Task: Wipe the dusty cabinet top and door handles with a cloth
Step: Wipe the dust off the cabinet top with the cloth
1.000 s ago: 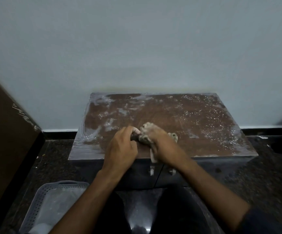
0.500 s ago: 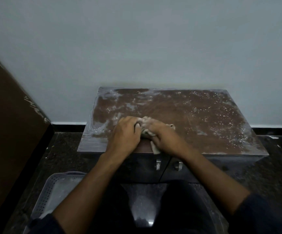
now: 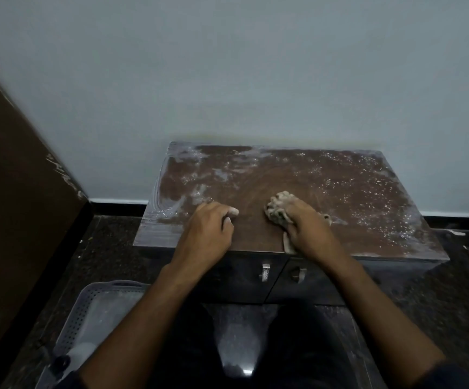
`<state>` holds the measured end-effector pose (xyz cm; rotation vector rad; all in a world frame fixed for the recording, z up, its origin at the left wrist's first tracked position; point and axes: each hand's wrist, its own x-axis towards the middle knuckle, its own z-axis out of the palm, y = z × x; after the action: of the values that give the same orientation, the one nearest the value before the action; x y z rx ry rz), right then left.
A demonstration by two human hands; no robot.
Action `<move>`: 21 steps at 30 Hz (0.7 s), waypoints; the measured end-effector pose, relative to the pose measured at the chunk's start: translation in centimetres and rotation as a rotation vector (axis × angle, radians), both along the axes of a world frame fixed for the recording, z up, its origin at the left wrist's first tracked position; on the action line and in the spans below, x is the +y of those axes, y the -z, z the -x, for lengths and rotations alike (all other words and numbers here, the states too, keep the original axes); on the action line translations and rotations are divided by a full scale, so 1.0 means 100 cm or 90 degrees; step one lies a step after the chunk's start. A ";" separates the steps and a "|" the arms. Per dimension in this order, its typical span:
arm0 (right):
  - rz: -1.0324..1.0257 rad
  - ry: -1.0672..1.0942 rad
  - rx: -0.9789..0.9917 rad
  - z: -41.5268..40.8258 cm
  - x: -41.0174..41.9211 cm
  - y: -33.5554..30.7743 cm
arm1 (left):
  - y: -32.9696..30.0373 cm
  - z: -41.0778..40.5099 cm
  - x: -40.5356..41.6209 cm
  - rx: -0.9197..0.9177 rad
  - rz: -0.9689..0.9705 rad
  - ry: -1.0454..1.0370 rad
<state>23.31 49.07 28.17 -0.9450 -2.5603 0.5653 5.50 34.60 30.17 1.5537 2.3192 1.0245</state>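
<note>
A low dark cabinet stands against the wall, its brown top (image 3: pixel 326 186) speckled with white dust, thickest at the left and right sides. My right hand (image 3: pixel 307 226) presses a bunched, dusty cloth (image 3: pixel 279 206) onto the middle of the top, with a strip of cloth hanging over the front edge. My left hand (image 3: pixel 208 231) rests on the top to the left of the cloth, fingers curled and holding nothing. Two metal door handles (image 3: pixel 266 272) (image 3: pixel 299 275) sit on the cabinet front, just below the edge.
A grey perforated plastic basket (image 3: pixel 87 313) sits on the dark floor at lower left. A brown panel (image 3: pixel 11 192) leans along the left side. The pale wall rises right behind the cabinet. My knees are close to the cabinet front.
My hands were together on the cloth; now the left hand has let go and moved left, while the right hand keeps the cloth on the top.
</note>
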 end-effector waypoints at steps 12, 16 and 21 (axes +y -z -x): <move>-0.019 -0.122 -0.003 0.035 -0.012 -0.010 | -0.001 0.002 0.002 -0.025 -0.022 -0.007; 0.002 0.028 -0.032 0.066 0.060 -0.010 | -0.004 0.005 0.003 -0.034 -0.017 -0.019; 0.007 -0.035 0.010 0.072 0.007 -0.020 | -0.004 0.008 0.007 -0.024 -0.007 -0.036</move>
<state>16.12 49.79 30.20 -0.8724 -2.5780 0.6015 4.68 35.28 30.53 1.4675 2.3482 1.0709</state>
